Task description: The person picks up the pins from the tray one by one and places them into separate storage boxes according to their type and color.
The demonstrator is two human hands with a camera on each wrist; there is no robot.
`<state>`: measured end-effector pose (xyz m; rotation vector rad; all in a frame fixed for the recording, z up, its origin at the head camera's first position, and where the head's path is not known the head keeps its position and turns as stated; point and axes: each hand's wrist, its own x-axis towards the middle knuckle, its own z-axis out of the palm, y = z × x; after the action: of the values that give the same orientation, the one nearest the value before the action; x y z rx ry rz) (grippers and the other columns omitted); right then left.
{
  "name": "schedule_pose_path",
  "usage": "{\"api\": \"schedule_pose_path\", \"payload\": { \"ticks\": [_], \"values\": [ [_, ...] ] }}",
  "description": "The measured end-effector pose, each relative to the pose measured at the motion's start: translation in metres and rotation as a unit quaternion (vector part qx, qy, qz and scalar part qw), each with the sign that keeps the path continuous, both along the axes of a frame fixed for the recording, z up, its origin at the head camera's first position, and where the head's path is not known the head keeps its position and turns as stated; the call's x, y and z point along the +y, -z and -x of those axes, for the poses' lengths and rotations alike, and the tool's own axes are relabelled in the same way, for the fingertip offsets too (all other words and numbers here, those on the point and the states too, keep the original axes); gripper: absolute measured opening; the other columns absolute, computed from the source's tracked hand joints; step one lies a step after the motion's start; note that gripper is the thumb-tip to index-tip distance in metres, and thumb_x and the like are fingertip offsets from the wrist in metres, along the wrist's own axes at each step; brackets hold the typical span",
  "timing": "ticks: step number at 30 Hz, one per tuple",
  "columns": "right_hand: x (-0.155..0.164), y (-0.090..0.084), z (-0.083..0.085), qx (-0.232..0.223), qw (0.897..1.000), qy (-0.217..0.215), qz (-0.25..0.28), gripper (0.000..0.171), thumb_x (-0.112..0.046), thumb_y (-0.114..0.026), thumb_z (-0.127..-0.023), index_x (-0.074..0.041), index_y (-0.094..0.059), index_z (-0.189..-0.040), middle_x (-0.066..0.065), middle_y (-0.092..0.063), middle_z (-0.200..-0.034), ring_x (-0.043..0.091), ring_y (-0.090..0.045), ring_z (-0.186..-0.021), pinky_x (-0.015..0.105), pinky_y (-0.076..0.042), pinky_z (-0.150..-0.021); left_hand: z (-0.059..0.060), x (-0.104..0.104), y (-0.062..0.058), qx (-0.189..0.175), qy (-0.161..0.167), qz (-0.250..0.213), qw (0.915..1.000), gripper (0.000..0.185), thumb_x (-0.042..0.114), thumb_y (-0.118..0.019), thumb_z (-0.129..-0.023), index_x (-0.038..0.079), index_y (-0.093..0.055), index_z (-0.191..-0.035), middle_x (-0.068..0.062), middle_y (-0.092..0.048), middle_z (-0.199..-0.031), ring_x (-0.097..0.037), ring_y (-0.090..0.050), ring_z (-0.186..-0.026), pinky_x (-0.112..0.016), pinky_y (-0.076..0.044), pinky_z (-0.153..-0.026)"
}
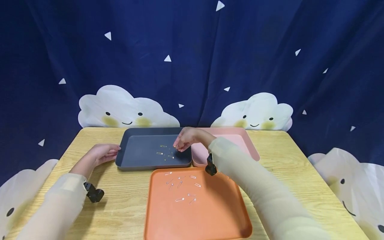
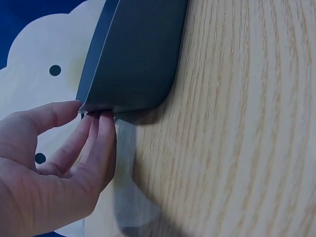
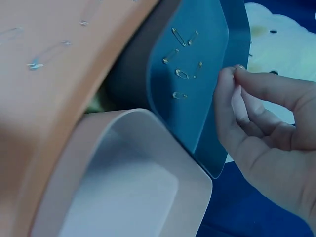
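At the left end of the dark grey tray point(image 1: 129, 165), my left hand point(image 1: 103, 154) pinches the rim, thumb on top and fingertips against the outer wall, as the left wrist view shows. My right hand point(image 1: 186, 138) is over the right part of that tray, thumb and forefinger tips together. A gold glint of a safety pin point(image 1: 175, 146) shows at those fingertips in the head view; most of it is hidden. Several gold safety pins point(image 3: 181, 74) lie on the grey tray's floor. Silver safety pins point(image 1: 179, 199) are scattered in the orange tray point(image 1: 198, 223).
A pink tray point(image 3: 131, 143) stands against the grey tray's right end, partly behind my right forearm. The orange tray sits in front of both on a wooden table point(image 1: 120, 200). A dark blue curtain point(image 1: 192, 66) with cloud faces hangs behind the table.
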<state>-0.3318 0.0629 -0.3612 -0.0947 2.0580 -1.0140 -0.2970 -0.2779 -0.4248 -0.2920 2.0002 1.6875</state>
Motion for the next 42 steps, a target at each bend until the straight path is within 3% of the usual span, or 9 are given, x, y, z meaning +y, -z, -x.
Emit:
{"api": "schedule_pose_path", "payload": {
  "ticks": [6, 9, 13, 17, 23, 28, 32, 35, 42],
  "values": [
    [-0.020, 0.005, 0.017, 0.045, 0.997, 0.012, -0.053, 0.027, 0.011, -0.058, -0.085, 0.012, -0.063, -0.111, 0.009, -0.064, -0.078, 0.015, -0.060, -0.072, 0.032, -0.059, -0.087, 0.001, 0.000, -0.002, -0.004, -0.005, -0.007, 1.0000, 0.063, 0.015, -0.055, -0.095, -0.012, -0.028, -0.144, 0.014, -0.063, -0.073, 0.003, -0.063, -0.072, -0.017, -0.058, -0.074],
    [-0.025, 0.058, 0.063, 0.056, 0.997, -0.015, -0.060, 0.018, 0.011, -0.064, -0.078, 0.006, -0.069, -0.094, 0.011, -0.068, -0.081, 0.019, -0.064, -0.072, 0.031, -0.061, -0.076, 0.002, 0.000, -0.002, -0.009, -0.007, -0.006, 0.9999, 0.063, 0.015, -0.055, -0.095, -0.012, -0.027, -0.145, 0.014, -0.063, -0.073, 0.003, -0.063, -0.072, -0.017, -0.059, -0.074],
    [-0.031, 0.153, 0.144, 0.048, 0.996, -0.062, -0.036, 0.015, 0.011, -0.065, -0.073, 0.004, -0.071, -0.085, 0.010, -0.072, -0.084, 0.021, -0.068, -0.071, 0.032, -0.062, -0.066, 0.002, 0.000, -0.001, -0.007, -0.003, -0.010, 0.9999, 0.064, 0.014, -0.054, -0.095, -0.012, -0.026, -0.145, 0.014, -0.064, -0.073, 0.003, -0.063, -0.073, -0.017, -0.058, -0.073],
    [-0.046, 0.187, 0.169, 0.076, 0.992, -0.082, -0.050, 0.013, 0.009, -0.065, -0.073, 0.001, -0.071, -0.081, 0.007, -0.073, -0.082, 0.020, -0.069, -0.070, 0.032, -0.062, -0.064, 0.001, 0.001, -0.001, 0.004, 0.002, -0.013, 0.9999, 0.063, 0.014, -0.053, -0.095, -0.013, -0.025, -0.145, 0.014, -0.064, -0.074, 0.003, -0.063, -0.073, -0.016, -0.058, -0.073],
    [-0.054, 0.143, 0.130, 0.144, 0.974, -0.077, -0.154, 0.011, -0.003, -0.072, -0.079, -0.011, -0.074, -0.086, 0.000, -0.074, -0.084, 0.012, -0.071, -0.075, 0.022, -0.060, -0.067, 0.002, 0.001, -0.001, -0.002, 0.003, -0.014, 0.9999, 0.064, 0.014, -0.052, -0.095, -0.013, -0.023, -0.146, 0.014, -0.064, -0.075, 0.004, -0.064, -0.074, -0.016, -0.058, -0.073],
    [-0.035, 0.077, 0.076, 0.175, 0.973, -0.095, -0.118, 0.006, -0.009, -0.070, -0.082, -0.011, -0.074, -0.086, 0.005, -0.074, -0.080, 0.014, -0.071, -0.074, 0.023, -0.060, -0.066, 0.002, 0.000, 0.000, -0.008, -0.002, -0.015, 0.9999, 0.064, 0.014, -0.053, -0.095, -0.012, -0.024, -0.146, 0.014, -0.064, -0.075, 0.004, -0.063, -0.073, -0.016, -0.058, -0.073],
    [-0.020, 0.027, 0.022, 0.180, 0.978, -0.069, -0.078, 0.014, -0.006, -0.070, -0.084, -0.005, -0.074, -0.097, 0.012, -0.074, -0.088, 0.015, -0.070, -0.078, 0.025, -0.061, -0.075, 0.000, 0.000, -0.003, -0.011, -0.005, -0.012, 0.9999, 0.064, 0.015, -0.055, -0.095, -0.011, -0.025, -0.146, 0.014, -0.064, -0.074, 0.004, -0.063, -0.073, -0.016, -0.058, -0.073],
    [-0.005, 0.007, -0.013, 0.189, 0.980, -0.048, -0.047, 0.020, -0.002, -0.066, -0.086, 0.001, -0.071, -0.105, 0.018, -0.073, -0.098, 0.013, -0.067, -0.078, 0.027, -0.060, -0.079, -0.001, 0.000, -0.004, -0.010, -0.006, -0.006, 0.9999, 0.065, 0.015, -0.055, -0.095, -0.010, -0.025, -0.146, 0.014, -0.064, -0.073, 0.004, -0.063, -0.072, -0.016, -0.058, -0.073],
    [0.042, 0.006, -0.062, 0.241, 0.968, -0.074, -0.011, 0.020, -0.001, -0.066, -0.084, 0.004, -0.070, -0.103, 0.020, -0.072, -0.095, 0.012, -0.060, -0.070, 0.017, -0.052, -0.067, -0.001, 0.001, -0.002, -0.006, -0.011, -0.006, 0.9999, 0.064, 0.016, -0.055, -0.095, -0.011, -0.027, -0.146, 0.014, -0.062, -0.072, 0.004, -0.062, -0.071, -0.016, -0.058, -0.072]
  ]
}}
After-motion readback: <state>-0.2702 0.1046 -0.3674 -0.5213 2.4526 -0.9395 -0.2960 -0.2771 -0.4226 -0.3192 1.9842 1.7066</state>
